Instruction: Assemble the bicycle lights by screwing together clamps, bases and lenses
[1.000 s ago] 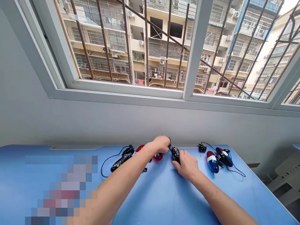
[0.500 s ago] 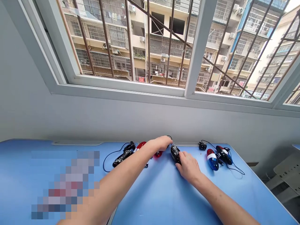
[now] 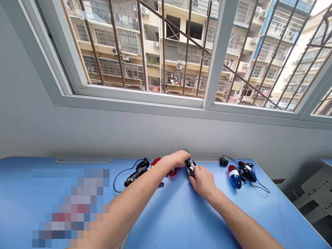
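black pod (image 3: 190, 167) is grasped by the right hand (image 3: 204, 180); the left hand (image 3: 179, 158) is at its far end, its grip i cannot tell.

Hands on black patterned device (image 3: 190, 167), blue table (image 3: 166, 218), barred window (image 3: 145, 48)

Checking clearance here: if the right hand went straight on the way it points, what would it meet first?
The black patterned device, which the right hand is gripping. Just beyond it, probably the left hand, though depth is unclear.
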Demonstrator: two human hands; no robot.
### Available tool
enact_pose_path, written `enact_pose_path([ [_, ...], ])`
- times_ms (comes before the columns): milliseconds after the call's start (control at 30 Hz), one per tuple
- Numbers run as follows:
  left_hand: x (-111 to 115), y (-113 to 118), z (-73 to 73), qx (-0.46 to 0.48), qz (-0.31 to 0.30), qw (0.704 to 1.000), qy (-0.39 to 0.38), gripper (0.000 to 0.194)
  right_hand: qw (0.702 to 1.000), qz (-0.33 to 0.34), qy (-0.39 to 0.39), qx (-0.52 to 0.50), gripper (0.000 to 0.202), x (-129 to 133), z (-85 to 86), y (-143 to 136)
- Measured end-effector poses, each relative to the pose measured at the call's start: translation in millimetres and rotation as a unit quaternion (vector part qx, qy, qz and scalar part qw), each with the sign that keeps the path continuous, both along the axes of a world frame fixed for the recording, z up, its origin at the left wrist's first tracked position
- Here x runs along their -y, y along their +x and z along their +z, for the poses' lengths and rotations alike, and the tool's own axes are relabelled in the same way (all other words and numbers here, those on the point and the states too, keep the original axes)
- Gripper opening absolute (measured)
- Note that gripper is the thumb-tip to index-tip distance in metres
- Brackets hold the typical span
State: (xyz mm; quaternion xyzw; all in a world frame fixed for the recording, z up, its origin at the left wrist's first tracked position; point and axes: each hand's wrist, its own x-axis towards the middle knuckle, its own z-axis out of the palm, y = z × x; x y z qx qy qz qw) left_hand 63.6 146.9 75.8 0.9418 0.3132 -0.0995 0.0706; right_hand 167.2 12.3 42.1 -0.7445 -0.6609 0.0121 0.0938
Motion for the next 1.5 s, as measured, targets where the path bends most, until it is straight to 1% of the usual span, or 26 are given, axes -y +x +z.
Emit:
enact_pose_path([
  [133, 1.8, -3.1, 4.8, 0.052, 0.001, 0.998, 0.029, 0.028, 1.000, -0.007, 0.001, 0.004, 0.022, -4.4, 1.2, -5.4],
  [233, 1.7, -9.5, 10.8, 0.098, 0.024, 0.993, 0.061, 0.028, 1.000, -0.012, 0.002, 0.009, 0.022, -6.5, 0.7, -8.6],
  [333, 5.6, -19.6, 15.2, 0.119, 0.045, 0.989, 0.081, 0.028, 1.000, -0.017, 0.005, 0.010, 0.023, -8.9, -1.3, -11.8],
  [467, 19.7, -30.1, 12.4, 0.103, 0.052, 0.989, 0.087, 0.026, 1.000, -0.019, 0.013, 0.005, 0.023, -11.2, -3.6, -16.3],
  [600, 33.6, -30.1, 7.0, 0.100, 0.052, 0.989, 0.100, 0.026, 1.000, -0.023, 0.017, 0.002, 0.025, -8.6, -3.1, -18.2],
  [633, 35.3, -29.2, 6.7, 0.106, 0.055, 0.987, 0.103, 0.025, 1.000, -0.023, 0.017, 0.003, 0.025, -6.9, -2.6, -18.1],
  [700, 36.1, -27.9, 7.5, 0.127, 0.065, 0.984, 0.109, 0.016, 1.000, -0.021, 0.015, 0.005, 0.026, -3.1, -1.1, -17.2],
  [733, 35.5, -27.8, 8.6, 0.142, 0.071, 0.981, 0.113, 0.013, 1.000, -0.017, 0.014, 0.007, 0.025, -1.1, -0.4, -16.8],
  [867, 31.6, -31.6, 17.0, 0.233, 0.102, 0.957, 0.144, 0.035, 1.000, -0.001, 0.009, 0.013, 0.022, 3.1, 1.4, -16.0],
  [933, 32.9, -35.3, 22.5, 0.279, 0.118, 0.940, 0.160, 0.040, 1.000, 0.003, 0.007, 0.015, 0.020, 2.9, 1.6, -16.4],
  [1033, 42.7, -40.5, 28.5, 0.329, 0.127, 0.919, 0.176, 0.040, 1.000, 0.004, 0.006, 0.018, 0.018, 1.3, 1.4, -17.3],
  [1100, 53.6, -41.9, 29.0, 0.350, 0.112, 0.912, 0.181, 0.039, 1.000, 0.003, 0.006, 0.020, 0.018, 0.2, 0.6, -17.6],
  [1167, 66.7, -41.1, 25.0, 0.364, 0.088, 0.909, 0.184, 0.038, 1.000, 0.001, 0.008, 0.021, 0.018, -1.0, -1.0, -17.7],
  [1233, 81.1, -38.5, 16.0, 0.370, 0.063, 0.908, 0.188, 0.038, 1.000, 0.000, 0.012, 0.021, 0.020, -1.6, -3.4, -17.4],
  [1333, 104.4, -33.2, -5.5, 0.362, 0.020, 0.912, 0.192, 0.042, 1.000, 0.003, 0.021, 0.020, 0.022, 0.8, -5.6, -15.0],
  [1433, 127.7, -29.0, -29.9, 0.370, -0.068, 0.903, 0.210, 0.058, 0.999, 0.015, 0.029, 0.015, 0.025, 8.3, -3.0, -7.7],
  [1500, 141.8, -27.2, -42.9, 0.385, -0.090, 0.897, 0.200, 0.069, 0.999, 0.018, 0.033, 0.010, 0.023, 14.4, 1.3, 0.7],
])
